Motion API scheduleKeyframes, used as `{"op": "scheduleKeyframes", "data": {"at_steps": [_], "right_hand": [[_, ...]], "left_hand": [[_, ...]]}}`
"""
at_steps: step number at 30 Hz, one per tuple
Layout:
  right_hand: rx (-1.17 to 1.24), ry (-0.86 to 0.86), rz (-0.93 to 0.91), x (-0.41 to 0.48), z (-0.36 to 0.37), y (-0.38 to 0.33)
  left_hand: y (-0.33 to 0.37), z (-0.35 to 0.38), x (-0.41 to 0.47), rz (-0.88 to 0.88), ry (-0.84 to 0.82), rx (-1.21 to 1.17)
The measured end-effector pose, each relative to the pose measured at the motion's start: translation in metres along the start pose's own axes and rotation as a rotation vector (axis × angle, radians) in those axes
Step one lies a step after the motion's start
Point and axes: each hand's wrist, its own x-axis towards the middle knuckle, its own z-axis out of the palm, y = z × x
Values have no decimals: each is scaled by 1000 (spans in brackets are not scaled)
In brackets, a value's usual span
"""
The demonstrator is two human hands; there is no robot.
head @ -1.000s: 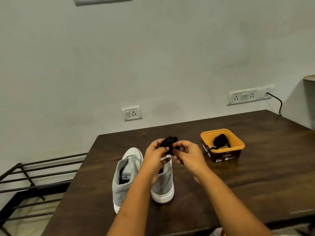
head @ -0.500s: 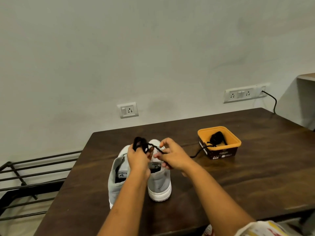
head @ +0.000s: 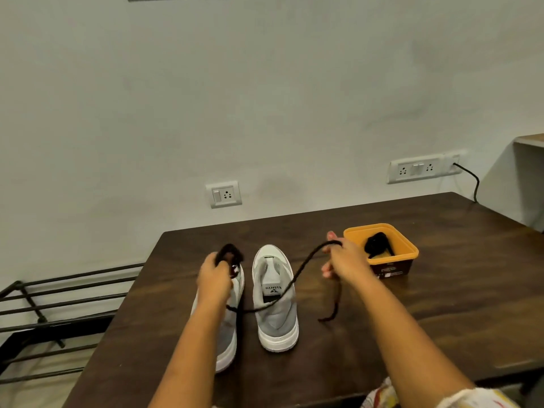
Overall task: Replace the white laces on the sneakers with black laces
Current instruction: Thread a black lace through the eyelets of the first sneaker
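Black lace (head: 229, 252) stretches above the sneakers (head: 276, 322), left hand (head: 214, 278) fingers curled round its bunch, right hand (head: 346, 259) fingers pinching its strand.

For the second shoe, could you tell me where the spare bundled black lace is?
In the head view, at right, the spare black lace lies in the orange plastic tub on the dark wooden table, just beyond the right hand.

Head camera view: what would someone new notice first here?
A black lace runs between two hands above the table: the left hand grips its bunched end, the right hand holds the strand. Under it stand two grey sneakers, heels toward the camera. To their right, an orange tub holds a spare lace.
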Motion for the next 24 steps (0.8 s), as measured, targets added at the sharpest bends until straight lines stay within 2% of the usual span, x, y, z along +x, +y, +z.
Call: {"op": "scheduleKeyframes", "data": {"at_steps": [1,2,4,6,8,10,13,16,17,20,24], "right_hand": [[161,-100,28,-8,11,-6],[225,-171,33,-13,21,-10],[124,-222,-69,-16,38,-16],[-20,-146,-204,-10,44,-15],[-32,-116,-210,-4,38,-13],[-30,-159,-221,-3,31,-8],[19,-292,-232,-6,24,-6],[28,-380,-142,-11,18,-8],[20,-407,-115,-11,16,-9],[-24,-452,-126,-13,13,-8],[-40,-443,-188,-3,8,-4]], "left_hand": [[7,9,-9,31,-124,56],[13,19,-17,48,-250,93],[20,37,-36,10,-459,146],[20,48,-48,-89,-564,152],[14,52,-48,-180,-610,65],[11,51,-45,-209,-641,-7],[10,51,-43,-117,-591,3],[8,50,-38,-112,-474,-141],[7,49,-36,-83,-470,-119],[5,50,-36,58,-536,-29],[5,57,-40,139,-644,-63]]}}
